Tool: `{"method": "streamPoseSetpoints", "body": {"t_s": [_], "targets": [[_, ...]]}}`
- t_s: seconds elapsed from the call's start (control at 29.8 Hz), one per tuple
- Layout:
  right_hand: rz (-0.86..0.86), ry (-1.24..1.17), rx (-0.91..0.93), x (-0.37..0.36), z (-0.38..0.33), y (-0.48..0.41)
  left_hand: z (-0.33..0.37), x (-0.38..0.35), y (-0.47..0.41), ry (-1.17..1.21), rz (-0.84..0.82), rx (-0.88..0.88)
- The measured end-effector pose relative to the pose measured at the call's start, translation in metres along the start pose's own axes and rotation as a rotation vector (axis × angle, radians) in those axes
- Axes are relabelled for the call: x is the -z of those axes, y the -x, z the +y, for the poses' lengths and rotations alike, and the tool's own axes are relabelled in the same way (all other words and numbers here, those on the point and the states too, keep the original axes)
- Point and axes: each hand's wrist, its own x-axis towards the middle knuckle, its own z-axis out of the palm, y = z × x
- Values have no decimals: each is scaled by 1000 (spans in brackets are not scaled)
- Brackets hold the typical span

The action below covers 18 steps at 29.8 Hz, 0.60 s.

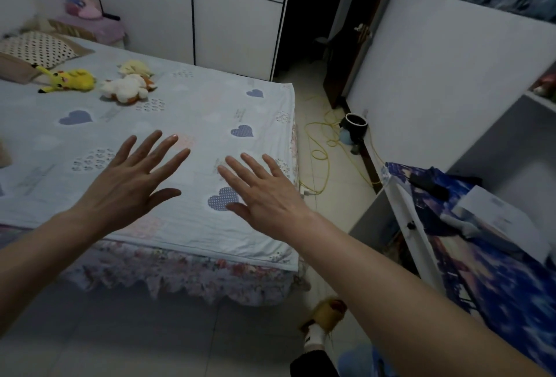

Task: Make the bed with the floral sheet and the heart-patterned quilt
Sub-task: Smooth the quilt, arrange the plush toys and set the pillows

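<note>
Left hand: the left hand (126,184) is spread flat, palm down, fingers straight and apart, holding nothing. It lies over the near middle of the quilt; whether it touches the cloth cannot be told.
Right hand: the right hand (264,193) is spread the same way, empty, over the quilt's near right part, its thumb beside a blue heart. Contact with the cloth cannot be told.
Quilt: the pale heart-patterned quilt (186,106) lies spread flat over the bed top, its edges running along the near and right sides of the bed.
Sheet: the floral sheet (180,271) shows under the quilt as a frilled skirt hanging down the near side, with a thin strip along the right side.
Pillow: a dotted pillow (36,49) sits at the far left end.
Toys: a yellow plush (67,79), a white plush (126,88) and a cream plush (135,67) lie on the quilt, far left, close together.
Wardrobe: a white wardrobe (192,16) stands behind the bed.
Floor: a yellow cable (322,142) trails on the tiles right of the bed, near a dark pot (356,124).
Desk: a desk (481,256) with a blue cover stands at the right.
Foot: a slippered foot (328,313) shows by the bed's near right corner.
</note>
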Motion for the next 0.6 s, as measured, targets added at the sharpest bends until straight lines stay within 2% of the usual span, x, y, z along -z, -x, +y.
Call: {"method": "streamPoseSetpoints", "body": {"t_s": [0.37,0.6], "targets": [[28,-33,17,-8,1,-6,-32,17,38,-91,-38,38],[49,-63,64,-20,15,-27,-34,12,26,-127,-70,81]]}}
